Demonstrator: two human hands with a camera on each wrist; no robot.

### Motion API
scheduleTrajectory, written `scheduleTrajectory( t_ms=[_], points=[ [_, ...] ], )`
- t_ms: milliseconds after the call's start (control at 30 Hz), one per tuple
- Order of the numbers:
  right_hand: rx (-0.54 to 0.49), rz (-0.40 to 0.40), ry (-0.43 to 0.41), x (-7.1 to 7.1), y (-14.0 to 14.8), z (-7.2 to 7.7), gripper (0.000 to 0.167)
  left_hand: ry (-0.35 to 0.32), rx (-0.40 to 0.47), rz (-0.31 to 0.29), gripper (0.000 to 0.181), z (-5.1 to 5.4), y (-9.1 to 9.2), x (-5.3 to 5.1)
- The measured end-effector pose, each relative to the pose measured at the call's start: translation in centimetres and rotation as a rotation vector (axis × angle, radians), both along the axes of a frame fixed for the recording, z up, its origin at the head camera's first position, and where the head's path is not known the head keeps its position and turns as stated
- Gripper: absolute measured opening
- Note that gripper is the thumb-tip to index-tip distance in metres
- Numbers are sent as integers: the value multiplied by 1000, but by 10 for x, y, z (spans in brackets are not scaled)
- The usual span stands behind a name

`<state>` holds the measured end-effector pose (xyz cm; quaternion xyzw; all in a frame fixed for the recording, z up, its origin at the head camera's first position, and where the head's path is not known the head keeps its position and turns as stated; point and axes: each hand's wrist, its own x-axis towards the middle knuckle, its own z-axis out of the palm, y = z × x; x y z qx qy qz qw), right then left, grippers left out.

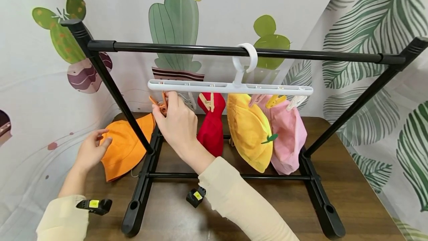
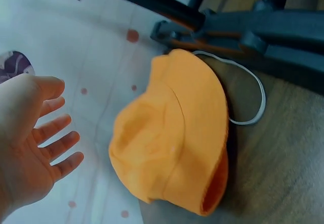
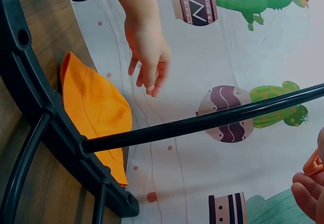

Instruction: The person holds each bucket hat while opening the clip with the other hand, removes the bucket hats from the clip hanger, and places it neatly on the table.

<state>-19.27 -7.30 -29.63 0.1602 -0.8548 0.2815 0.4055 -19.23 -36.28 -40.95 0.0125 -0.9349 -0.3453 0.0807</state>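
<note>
My right hand (image 1: 176, 120) pinches an orange clothespin (image 1: 163, 106) under the left end of a white clip hanger (image 1: 197, 86). In the right wrist view that clothespin (image 3: 314, 162) and the fingers show only at the right edge. An orange bucket hat (image 1: 125, 142) lies on the table behind the rack's left leg, its thin white cord (image 2: 255, 95) beside it. Next to the hat is my left hand (image 1: 89, 151), fingers spread and loosely bent; the left wrist view shows this hand (image 2: 33, 143) apart from the hat.
The hanger hooks onto a black rack's top bar (image 1: 187, 49). From its clips hang a red item (image 1: 212, 131), a yellow hat (image 1: 249, 129) and a pink hat (image 1: 287, 137). Other clips include a grey one (image 1: 191, 101). The rack stands on a wooden table (image 1: 347, 181) before a patterned curtain.
</note>
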Motion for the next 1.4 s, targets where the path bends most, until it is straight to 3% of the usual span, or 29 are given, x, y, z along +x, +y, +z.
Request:
scheduleTrajectory(
  t_ms=[533,733,900,1067,1400],
  points=[
    [23,-6,22,4,1,0,29,160,9,22,42,27,28,23],
    [31,-14,55,6,0,2,28,218,6,40,35,32,36,31],
    [36,-9,75,6,0,2,27,246,23,21,32,36,43,38],
    [40,-15,75,5,1,4,25,264,25,16,30,37,52,40],
    [71,-27,48,6,2,5,26,386,58,-47,26,39,66,42]
  ],
)
